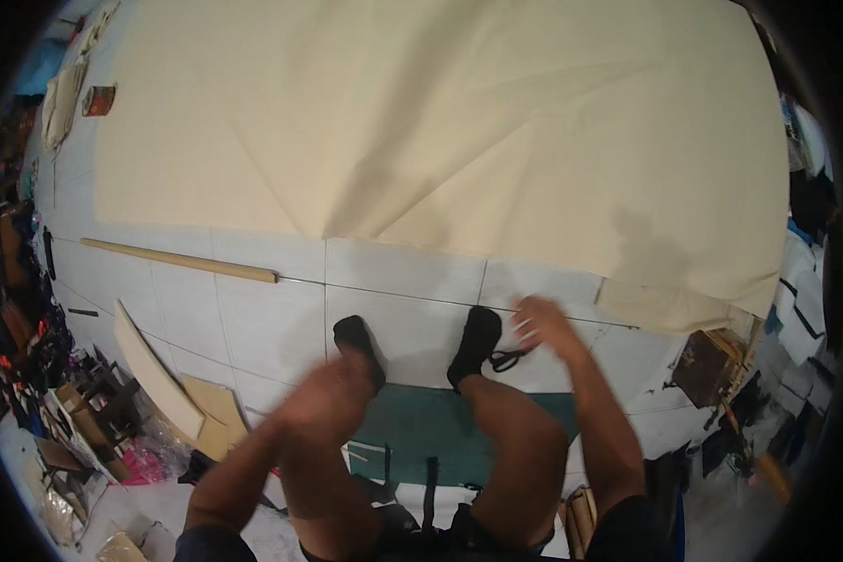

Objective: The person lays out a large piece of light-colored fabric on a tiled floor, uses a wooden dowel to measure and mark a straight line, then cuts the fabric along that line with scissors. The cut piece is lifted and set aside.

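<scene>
My left hand [332, 398], smeared by motion, is over my left knee; its fingers cannot be made out. My right hand [545, 325] is in front of my right foot's outer side, blurred, with the fingers partly bent. Just below it shows a pair of black-handled scissors [506, 360], beside my right foot; whether the hand touches them is unclear. Beyond both hands, a large cream sheet of cloth [534, 178] lies spread over the white tiled floor [393, 323], with some creases and shadows on it.
A long wooden strip [183, 260] lies on the tiles at the left, near a curved pale board [155, 370]. Dark green material [412, 421] lies under my legs. A brown block [707, 367] stands at the cloth's right corner. Clutter lines both sides.
</scene>
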`<state>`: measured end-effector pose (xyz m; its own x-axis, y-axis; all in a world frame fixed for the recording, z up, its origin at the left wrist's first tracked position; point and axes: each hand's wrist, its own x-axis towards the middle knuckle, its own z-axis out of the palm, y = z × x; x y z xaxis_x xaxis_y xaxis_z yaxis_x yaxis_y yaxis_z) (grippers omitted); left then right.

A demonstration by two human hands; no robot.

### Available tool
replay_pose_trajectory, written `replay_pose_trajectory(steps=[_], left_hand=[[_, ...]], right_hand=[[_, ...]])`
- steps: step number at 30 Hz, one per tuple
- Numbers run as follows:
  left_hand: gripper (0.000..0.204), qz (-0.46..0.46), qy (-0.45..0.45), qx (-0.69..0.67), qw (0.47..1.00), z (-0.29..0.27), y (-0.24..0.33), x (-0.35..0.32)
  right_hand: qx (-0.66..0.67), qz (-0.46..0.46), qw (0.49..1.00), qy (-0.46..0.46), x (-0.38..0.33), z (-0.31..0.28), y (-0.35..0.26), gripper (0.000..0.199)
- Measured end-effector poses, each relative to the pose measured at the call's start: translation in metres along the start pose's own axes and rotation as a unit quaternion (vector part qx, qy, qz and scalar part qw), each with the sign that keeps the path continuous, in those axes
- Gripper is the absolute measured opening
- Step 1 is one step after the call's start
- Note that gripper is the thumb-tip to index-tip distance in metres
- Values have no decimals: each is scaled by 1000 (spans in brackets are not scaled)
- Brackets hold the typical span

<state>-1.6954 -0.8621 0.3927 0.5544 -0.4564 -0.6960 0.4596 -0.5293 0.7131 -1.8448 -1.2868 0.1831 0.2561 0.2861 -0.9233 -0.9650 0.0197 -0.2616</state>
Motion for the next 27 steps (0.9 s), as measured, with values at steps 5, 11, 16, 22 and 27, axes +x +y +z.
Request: replay_pose_trajectory(steps=[5, 11, 16, 22, 27], left_hand=[[27, -68, 351, -198, 913, -141, -154, 136], [32, -113, 313, -188, 924, -162, -260, 181], [36, -75, 328, -195, 921, -183, -295, 205], [44, -88, 348, -195, 913, -211, -293, 238], [44, -55, 406, -285, 867, -185, -246, 236]], right_hand=[[167, -60, 954, 241, 52, -74, -19, 53], [449, -335, 794, 237, 109, -112, 27, 73], [419, -325, 818, 224, 126, -122, -26, 40], [372, -494, 710, 337, 15, -175, -158, 43], [332, -593, 643, 354, -88, -152, -175, 49]])
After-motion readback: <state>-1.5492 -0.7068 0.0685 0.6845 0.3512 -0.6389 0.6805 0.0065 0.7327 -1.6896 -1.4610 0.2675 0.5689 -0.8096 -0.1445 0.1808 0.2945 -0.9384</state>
